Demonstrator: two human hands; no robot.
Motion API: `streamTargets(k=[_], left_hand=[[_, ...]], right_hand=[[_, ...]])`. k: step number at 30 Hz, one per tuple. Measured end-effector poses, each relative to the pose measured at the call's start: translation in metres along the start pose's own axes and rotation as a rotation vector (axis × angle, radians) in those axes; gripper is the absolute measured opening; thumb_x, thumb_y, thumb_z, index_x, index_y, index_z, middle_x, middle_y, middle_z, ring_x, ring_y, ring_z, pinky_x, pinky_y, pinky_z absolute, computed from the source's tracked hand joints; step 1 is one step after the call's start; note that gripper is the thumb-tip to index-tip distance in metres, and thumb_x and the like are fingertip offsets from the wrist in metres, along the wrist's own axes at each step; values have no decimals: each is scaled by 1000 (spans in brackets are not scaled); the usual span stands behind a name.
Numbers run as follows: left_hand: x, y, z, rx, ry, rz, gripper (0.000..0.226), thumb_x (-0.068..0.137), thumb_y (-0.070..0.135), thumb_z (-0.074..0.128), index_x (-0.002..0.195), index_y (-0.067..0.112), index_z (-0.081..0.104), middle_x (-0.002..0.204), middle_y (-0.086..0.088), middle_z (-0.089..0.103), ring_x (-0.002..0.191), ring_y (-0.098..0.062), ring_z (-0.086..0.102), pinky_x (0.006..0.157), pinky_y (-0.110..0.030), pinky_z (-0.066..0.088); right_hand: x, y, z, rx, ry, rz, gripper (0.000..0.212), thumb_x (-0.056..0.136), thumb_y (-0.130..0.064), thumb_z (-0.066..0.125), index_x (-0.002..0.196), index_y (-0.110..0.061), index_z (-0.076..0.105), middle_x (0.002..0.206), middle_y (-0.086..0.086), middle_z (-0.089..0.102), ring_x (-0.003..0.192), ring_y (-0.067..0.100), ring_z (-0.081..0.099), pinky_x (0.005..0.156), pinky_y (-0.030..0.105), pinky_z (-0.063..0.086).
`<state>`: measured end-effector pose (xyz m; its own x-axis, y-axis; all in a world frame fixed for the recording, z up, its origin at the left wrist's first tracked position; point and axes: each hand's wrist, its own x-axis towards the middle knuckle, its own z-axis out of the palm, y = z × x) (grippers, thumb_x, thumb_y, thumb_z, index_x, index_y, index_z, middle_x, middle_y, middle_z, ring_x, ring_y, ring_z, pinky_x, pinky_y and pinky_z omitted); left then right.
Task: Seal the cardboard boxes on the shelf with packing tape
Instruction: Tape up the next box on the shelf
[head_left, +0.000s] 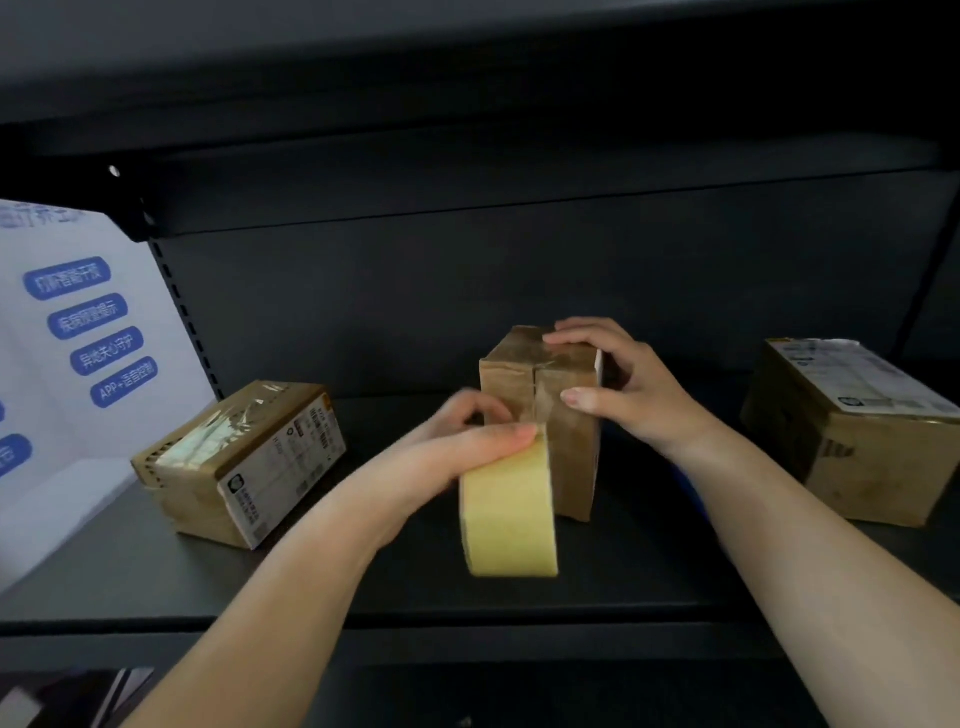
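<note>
A small cardboard box (569, 415) stands upright on its end in the middle of the dark shelf (395, 582), its flap seam facing me. My right hand (623, 384) grips it, with fingers over the top edge and the thumb on the front face. My left hand (462, 441) holds a pale yellow roll of packing tape (509, 514) right in front of the box's lower left, thumb lying along the roll's top; the hand is motion-blurred. A second box (239, 462) with clear tape and a label lies at the left. A third labelled box (852, 431) lies at the right.
A white poster with blue labels (78, 338) leans at the shelf's left end beside a slotted upright. Another shelf board (467, 171) hangs above. The shelf's front edge runs below my forearms, with some dark items lower left.
</note>
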<state>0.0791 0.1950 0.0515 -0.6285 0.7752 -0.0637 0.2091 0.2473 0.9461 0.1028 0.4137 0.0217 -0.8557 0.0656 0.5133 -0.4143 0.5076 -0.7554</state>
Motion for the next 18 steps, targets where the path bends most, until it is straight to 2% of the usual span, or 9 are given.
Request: streamTargets(k=[3,6,8,11,14,18], left_hand=[[1,2,1,20,117,112,68,49,47,68,110,27,44,102,4,60,89,-10,61,74,-27,49],[4,-5,5,-11,158,221,64,50,44,76,103,24,45,107,1,59,92,-11,62,70,-24,52],[6,-12,6,-32,111,272,66,57,40,83,107,30,40,110,3,58,94,-11,63,71,-24,52],[11,-14,4,-102,6,281,66,62,38,71,115,35,31,102,2,64,91,-14,67,75,-28,53],[16,-16,3,-98,13,317,66,63,37,69,116,36,29,99,-4,68,90,-16,68,75,-27,54],[17,-17,3,16,-64,277,64,71,44,64,127,52,34,114,-5,63,102,-15,64,84,-33,54]], right_hand=[[5,1,-3,59,-16,41,50,57,-46,67,106,-36,63,129,-9,45,121,6,46,102,38,41],[7,2,-6,84,-28,45,49,58,-45,68,105,-36,62,129,-8,45,121,10,46,101,40,43],[5,3,-6,90,-47,34,49,59,-44,67,107,-35,62,129,-8,44,121,11,46,101,40,43],[3,5,-6,106,-67,28,49,60,-42,68,108,-34,61,130,-7,42,122,13,45,101,42,42],[4,5,-7,111,-73,31,50,59,-41,68,108,-34,62,131,-6,42,122,12,45,101,40,43],[4,7,-7,121,-74,9,51,60,-39,68,109,-31,62,132,-2,43,124,11,44,99,33,43]])
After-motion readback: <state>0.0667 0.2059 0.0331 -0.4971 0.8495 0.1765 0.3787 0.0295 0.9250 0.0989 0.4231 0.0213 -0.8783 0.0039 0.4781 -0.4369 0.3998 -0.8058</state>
